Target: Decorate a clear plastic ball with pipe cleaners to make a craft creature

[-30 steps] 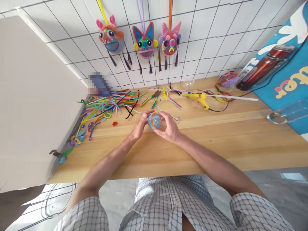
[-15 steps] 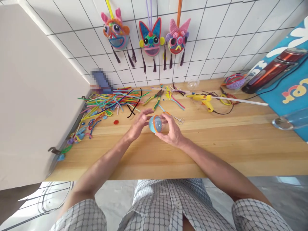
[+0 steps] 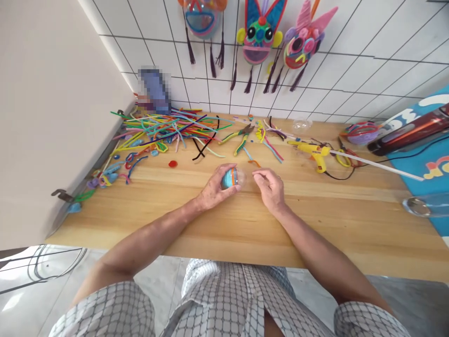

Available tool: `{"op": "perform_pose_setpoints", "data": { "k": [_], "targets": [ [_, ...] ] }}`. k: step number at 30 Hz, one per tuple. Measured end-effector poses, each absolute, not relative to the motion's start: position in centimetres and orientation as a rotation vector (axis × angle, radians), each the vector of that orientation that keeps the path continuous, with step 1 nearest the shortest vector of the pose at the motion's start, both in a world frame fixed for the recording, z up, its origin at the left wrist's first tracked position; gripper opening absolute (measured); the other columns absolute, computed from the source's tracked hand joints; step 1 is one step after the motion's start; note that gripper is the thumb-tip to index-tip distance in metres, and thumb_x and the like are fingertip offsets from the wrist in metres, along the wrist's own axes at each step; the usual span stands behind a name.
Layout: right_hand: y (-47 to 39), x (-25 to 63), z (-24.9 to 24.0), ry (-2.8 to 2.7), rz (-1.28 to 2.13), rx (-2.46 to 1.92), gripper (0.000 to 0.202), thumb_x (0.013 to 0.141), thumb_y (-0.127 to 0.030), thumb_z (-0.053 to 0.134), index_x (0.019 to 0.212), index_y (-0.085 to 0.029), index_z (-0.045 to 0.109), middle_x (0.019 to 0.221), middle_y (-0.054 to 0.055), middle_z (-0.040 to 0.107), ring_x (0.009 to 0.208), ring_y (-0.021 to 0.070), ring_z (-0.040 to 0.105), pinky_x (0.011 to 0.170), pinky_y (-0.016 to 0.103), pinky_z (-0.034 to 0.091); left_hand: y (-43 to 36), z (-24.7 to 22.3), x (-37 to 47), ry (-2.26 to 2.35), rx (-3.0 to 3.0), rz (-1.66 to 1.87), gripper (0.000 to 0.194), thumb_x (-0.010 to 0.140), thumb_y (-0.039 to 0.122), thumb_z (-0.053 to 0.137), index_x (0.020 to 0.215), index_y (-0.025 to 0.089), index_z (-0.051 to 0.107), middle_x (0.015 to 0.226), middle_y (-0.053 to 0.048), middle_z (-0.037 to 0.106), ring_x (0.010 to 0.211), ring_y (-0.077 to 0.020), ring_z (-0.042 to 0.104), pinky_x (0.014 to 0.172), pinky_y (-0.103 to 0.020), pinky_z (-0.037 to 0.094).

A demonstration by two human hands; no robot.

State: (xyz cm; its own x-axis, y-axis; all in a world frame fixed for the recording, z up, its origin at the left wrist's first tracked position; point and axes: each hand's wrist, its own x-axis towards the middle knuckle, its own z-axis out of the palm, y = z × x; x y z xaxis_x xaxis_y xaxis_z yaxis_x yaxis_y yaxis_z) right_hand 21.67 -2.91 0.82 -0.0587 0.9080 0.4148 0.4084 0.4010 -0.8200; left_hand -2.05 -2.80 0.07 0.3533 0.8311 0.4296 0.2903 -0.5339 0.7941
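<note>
**Bare left hand (image 3: 212, 189) grips round blue-and-clear plastic ball (image 3: 231, 178); bare right hand (image 3: 273, 193) waits a gap away**

Above a pale wooden tabletop (image 3: 315, 229), we see the ball enclosed from the left, the left thumb along its near side and the fingers around its far side. The right hand hangs just beyond, its fingers curled in toward the thumb, not touching the ball; whether anything sits between those tips, we cannot tell.

The relation that counts, in our judgement, is this: the ball lies directly left of the right fingertips, its clear half facing them. Being round, it shows us no distinct long axis, though its orange band runs from near side to far, and its light-blue coiled half sits in the left palm.

Half a second earlier, we saw the right hand holding the clear side while the left stood spread beside the coils. Now the grip has changed sides, the right hand is off, and our view has shifted.
</note>
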Motion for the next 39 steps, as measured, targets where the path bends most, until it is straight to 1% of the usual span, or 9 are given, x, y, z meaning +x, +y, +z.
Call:
{"op": "perform_pose_setpoints", "data": {
  "k": [5, 7, 13, 19, 27, 30, 33, 36, 39],
  "targets": [
    [-3.4, 21.1, 0.6, -1.755, 0.702, -1.053, 0.034, 0.099, -0.048, 0.068, 0.128, -0.028, 0.068, 0.136, 0.012, 0.072, 0.124, 0.0313, 0.069, 0.096, 0.050, 0.062, -2.9, -0.5, -1.5, 0.948, 2.131, 1.169, 0.068, 0.098, 0.049, 0.074, 0.155, 0.022, 0.048, 0.147, -0.018, 0.058, 0.141, -0.0333, 0.058, 0.120, -0.053, 0.050],
    [-3.6, 20.8, 0.6, -1.806, 0.743, -1.027, 0.036, 0.100, -0.047, 0.067, 0.130, -0.029, 0.067, 0.140, 0.012, 0.070, 0.127, 0.0314, 0.067, 0.098, 0.051, 0.062, -3.0, -0.8, -1.3, 0.933, 2.157, 1.176, 0.070, 0.097, 0.049, 0.075, 0.155, 0.022, 0.045, 0.146, -0.019, 0.058, 0.140, -0.0338, 0.058, 0.119, -0.054, 0.051],
    [-3.3, 20.8, 0.4, -1.820, 0.763, -1.066, 0.035, 0.100, -0.049, 0.066, 0.128, -0.028, 0.067, 0.133, 0.012, 0.072, 0.115, 0.0300, 0.071, 0.094, 0.051, 0.063, -3.1, -1.4, -1.1, 0.904, 2.165, 1.189, 0.077, 0.094, 0.051, 0.078, 0.155, 0.023, 0.040, 0.152, -0.023, 0.052, 0.147, -0.0379, 0.053, 0.121, -0.060, 0.049],
    [-3.3, 20.9, 0.2, -1.822, 0.744, -1.041, 0.033, 0.101, -0.047, 0.067, 0.127, -0.027, 0.067, 0.131, 0.012, 0.073, 0.114, 0.0284, 0.071, 0.092, 0.048, 0.064, -3.0, -1.4, -1.2, 0.868, 2.181, 1.171, 0.058, 0.102, 0.044, 0.069, 0.151, 0.024, 0.047, 0.156, -0.022, 0.049, 0.152, -0.0355, 0.049, 0.123, -0.059, 0.047],
    [-3.1, 20.7, -0.1, -1.859, 0.628, -0.978, 0.031, 0.102, -0.043, 0.066, 0.129, -0.026, 0.066, 0.133, 0.012, 0.071, 0.118, 0.0277, 0.070, 0.090, 0.044, 0.065, -3.1, -0.8, -1.4, 0.849, 2.151, 1.142, 0.057, 0.104, 0.046, 0.065, 0.153, 0.022, 0.049, 0.158, -0.022, 0.049, 0.153, -0.0347, 0.047, 0.125, -0.057, 0.044],
    [-3.2, 20.6, -0.1, -1.865, 0.638, -0.982, 0.033, 0.102, -0.043, 0.067, 0.131, -0.027, 0.066, 0.133, 0.012, 0.072, 0.118, 0.0278, 0.071, 0.090, 0.044, 0.065, -3.1, -0.7, -1.4, 0.850, 2.110, 1.141, 0.067, 0.103, 0.048, 0.066, 0.160, 0.022, 0.042, 0.157, -0.021, 0.050, 0.151, -0.0348, 0.049, 0.126, -0.056, 0.043],
    [-3.3, 20.6, -0.2, -1.844, 0.669, -0.996, 0.036, 0.103, -0.042, 0.065, 0.135, -0.026, 0.064, 0.136, 0.012, 0.071, 0.120, 0.0275, 0.071, 0.092, 0.044, 0.065, -3.0, -0.9, -1.3, 0.866, 2.086, 1.149, 0.084, 0.096, 0.051, 0.075, 0.164, 0.021, 0.035, 0.157, -0.022, 0.050, 0.150, -0.0373, 0.049, 0.126, -0.059, 0.043],
    [-3.3, 20.8, -0.3, -1.806, 0.689, -1.024, 0.038, 0.103, -0.044, 0.065, 0.136, -0.025, 0.064, 0.137, 0.013, 0.072, 0.122, 0.0279, 0.071, 0.096, 0.045, 0.065, -2.8, -1.1, -1.2, 0.843, 2.124, 1.134, 0.080, 0.096, 0.049, 0.076, 0.161, 0.022, 0.039, 0.155, -0.021, 0.052, 0.149, -0.0370, 0.050, 0.125, -0.059, 0.044],
    [-3.2, 21.1, -0.3, -1.736, 0.669, -1.093, 0.038, 0.103, -0.046, 0.064, 0.133, -0.024, 0.066, 0.132, 0.013, 0.074, 0.116, 0.0276, 0.073, 0.095, 0.044, 0.063, -2.8, -1.0, -1.3, 0.875, 2.127, 1.163, 0.074, 0.097, 0.048, 0.074, 0.159, 0.021, 0.042, 0.152, -0.020, 0.055, 0.146, -0.0345, 0.054, 0.124, -0.056, 0.047]
  ]
}}
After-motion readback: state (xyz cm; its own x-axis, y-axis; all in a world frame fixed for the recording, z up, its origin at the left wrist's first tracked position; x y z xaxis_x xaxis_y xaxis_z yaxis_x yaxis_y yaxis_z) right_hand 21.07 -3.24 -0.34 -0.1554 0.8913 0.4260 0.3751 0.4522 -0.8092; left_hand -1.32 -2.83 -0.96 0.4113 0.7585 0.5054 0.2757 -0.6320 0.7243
